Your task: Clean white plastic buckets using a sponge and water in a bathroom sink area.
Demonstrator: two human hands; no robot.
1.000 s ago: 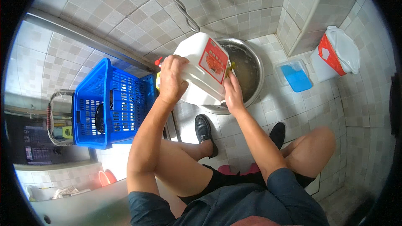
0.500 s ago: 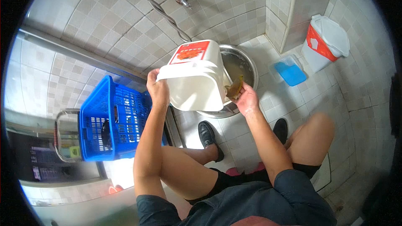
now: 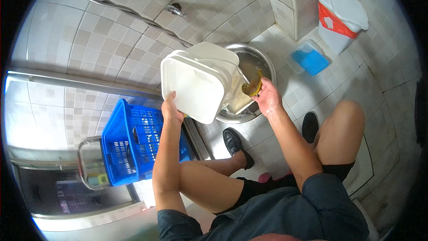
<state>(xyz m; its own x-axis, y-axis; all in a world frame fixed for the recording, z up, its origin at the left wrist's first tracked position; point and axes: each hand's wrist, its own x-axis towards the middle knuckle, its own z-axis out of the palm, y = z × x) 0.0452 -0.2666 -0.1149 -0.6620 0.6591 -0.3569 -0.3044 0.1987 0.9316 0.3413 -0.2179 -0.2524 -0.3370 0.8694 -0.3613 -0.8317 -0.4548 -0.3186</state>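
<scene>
My left hand grips the lower left rim of a white square plastic bucket. The bucket is tilted on its side with its opening toward me. In the fingers of my right hand is a worn yellow-brown scrubbing sponge, held just right of the bucket and apart from it. Below both, a round metal basin with cloudy water stands on the floor. A pale, flat-edged piece shows in the basin, partly hidden by the bucket.
A blue plastic basket stands at left. To the right of the basin lies a clear container with a blue part, and beyond it a white lidded bin with a red band. A tap and metal hose are on the tiled wall.
The bucket has turned, so its red label has gone from sight and its opening faces me more. My right hand with the sponge has drawn away from the bucket's rim. The view has shifted.
</scene>
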